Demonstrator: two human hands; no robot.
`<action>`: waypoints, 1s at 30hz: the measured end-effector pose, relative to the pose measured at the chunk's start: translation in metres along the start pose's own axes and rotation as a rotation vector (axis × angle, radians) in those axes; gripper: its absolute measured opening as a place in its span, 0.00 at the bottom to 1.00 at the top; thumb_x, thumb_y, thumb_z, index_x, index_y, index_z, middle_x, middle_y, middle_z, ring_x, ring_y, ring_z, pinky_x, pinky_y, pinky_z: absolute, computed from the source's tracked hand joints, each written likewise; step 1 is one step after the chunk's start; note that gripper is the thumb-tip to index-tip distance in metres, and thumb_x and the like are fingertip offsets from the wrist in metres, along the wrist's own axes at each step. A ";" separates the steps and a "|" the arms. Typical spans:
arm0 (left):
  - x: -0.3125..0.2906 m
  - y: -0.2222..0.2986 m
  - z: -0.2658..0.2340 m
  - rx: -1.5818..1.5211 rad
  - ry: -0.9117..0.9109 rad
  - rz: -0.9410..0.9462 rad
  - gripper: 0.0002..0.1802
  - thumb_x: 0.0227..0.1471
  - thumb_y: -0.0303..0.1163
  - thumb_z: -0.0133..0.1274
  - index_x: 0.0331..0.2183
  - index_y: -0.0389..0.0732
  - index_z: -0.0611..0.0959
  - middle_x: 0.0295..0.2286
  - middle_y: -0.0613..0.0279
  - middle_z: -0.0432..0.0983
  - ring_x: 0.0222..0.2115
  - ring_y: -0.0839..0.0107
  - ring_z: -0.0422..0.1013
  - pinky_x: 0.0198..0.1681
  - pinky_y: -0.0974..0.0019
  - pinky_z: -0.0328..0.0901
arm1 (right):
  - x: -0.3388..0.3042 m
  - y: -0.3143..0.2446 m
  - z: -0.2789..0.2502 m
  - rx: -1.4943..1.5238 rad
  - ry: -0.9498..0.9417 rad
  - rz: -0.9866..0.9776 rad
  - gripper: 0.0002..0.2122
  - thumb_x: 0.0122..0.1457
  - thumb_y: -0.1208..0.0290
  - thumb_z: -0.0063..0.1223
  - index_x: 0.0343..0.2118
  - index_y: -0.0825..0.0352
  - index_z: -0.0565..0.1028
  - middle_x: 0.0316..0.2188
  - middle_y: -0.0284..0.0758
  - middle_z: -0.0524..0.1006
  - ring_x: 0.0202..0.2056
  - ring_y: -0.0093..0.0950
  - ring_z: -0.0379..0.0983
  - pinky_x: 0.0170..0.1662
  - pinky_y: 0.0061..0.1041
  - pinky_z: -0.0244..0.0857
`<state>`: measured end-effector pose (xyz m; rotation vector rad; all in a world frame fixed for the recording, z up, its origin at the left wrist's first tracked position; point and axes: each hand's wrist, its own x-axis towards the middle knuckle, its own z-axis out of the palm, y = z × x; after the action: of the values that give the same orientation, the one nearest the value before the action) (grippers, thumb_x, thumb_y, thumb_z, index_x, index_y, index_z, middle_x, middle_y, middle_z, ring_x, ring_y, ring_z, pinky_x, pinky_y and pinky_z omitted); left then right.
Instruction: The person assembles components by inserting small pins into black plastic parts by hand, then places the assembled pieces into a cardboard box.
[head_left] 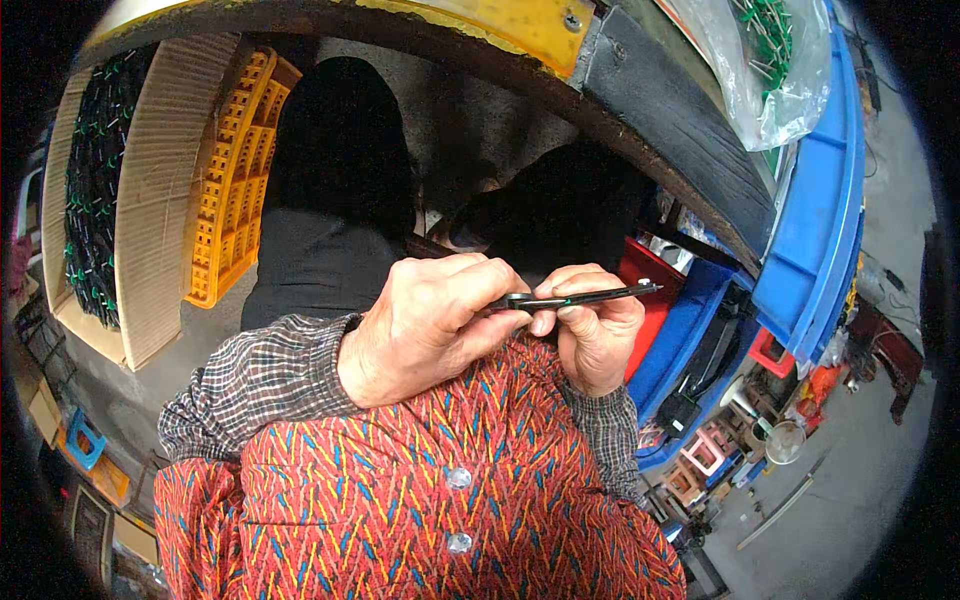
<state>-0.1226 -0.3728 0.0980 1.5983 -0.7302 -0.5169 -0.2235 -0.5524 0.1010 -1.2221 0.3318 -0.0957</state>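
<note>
Close in front of my chest, a slim black stick-like piece (605, 296) lies nearly level, its right end rising slightly. It has a small green spot along its side and a shiny tip at the right end. My left hand (425, 318) is closed in a pinch on its left end, thumb and forefinger together. With bent fingers, my right hand (597, 345) grips the piece near its middle, thumb below, and the tip sticks out past it. The piece's exact kind cannot be made out. Part of its left end is hidden by my fingers.
On the left stands an open carton (160, 200) packed with black pieces with green and shiny bits, beside an orange-yellow plastic crate (232, 190). A worn bench edge (670, 110) crosses ahead. To the right are a clear bag (800, 105) of green parts, a blue tray (815, 230) and a blue bin (678, 345).
</note>
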 end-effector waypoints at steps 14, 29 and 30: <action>-0.002 -0.002 0.002 -0.017 0.043 0.007 0.09 0.41 0.26 0.63 0.30 0.38 0.81 0.24 0.57 0.77 0.24 0.63 0.76 0.26 0.66 0.68 | 0.000 0.000 -0.003 -0.053 -0.017 -0.017 0.06 0.54 0.82 0.56 0.35 0.77 0.75 0.36 0.47 0.75 0.28 0.30 0.76 0.31 0.26 0.74; 0.002 -0.003 -0.003 0.004 -0.026 0.024 0.09 0.42 0.27 0.62 0.30 0.38 0.81 0.25 0.57 0.78 0.25 0.61 0.76 0.28 0.65 0.69 | 0.003 -0.006 -0.001 -0.161 -0.006 0.003 0.06 0.52 0.84 0.56 0.34 0.76 0.76 0.35 0.45 0.76 0.27 0.28 0.76 0.31 0.24 0.74; 0.002 -0.003 -0.003 0.004 -0.027 0.023 0.09 0.42 0.27 0.62 0.30 0.38 0.81 0.25 0.57 0.78 0.25 0.61 0.76 0.28 0.65 0.69 | 0.003 -0.007 -0.001 -0.177 0.003 0.006 0.06 0.52 0.84 0.57 0.34 0.76 0.76 0.35 0.44 0.76 0.27 0.28 0.76 0.31 0.23 0.74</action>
<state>-0.1185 -0.3713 0.0954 1.5870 -0.7696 -0.5214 -0.2204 -0.5560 0.1063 -1.3966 0.3521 -0.0635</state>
